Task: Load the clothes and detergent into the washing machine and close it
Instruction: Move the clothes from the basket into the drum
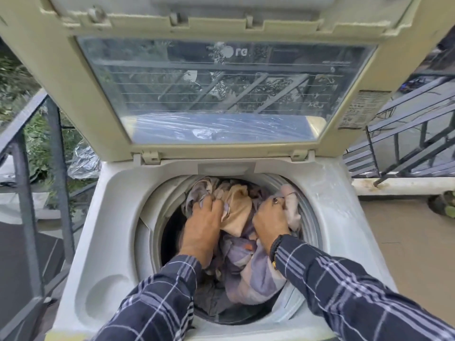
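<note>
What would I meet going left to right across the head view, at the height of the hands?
Railing → washer top → left hand → beige cloth → right hand → drum rim → floor. Both hands grip clothes in the drum.

Your left grip (204, 225) and right grip (270, 217): fingertips buried in the clothes (236, 210), out of your sight. The clothes hide the drum floor. Lid (73, 82) cut off at the top edge, washing machine (118, 217) front at the bottom edge. Label (362, 109) print too small to read.
</note>
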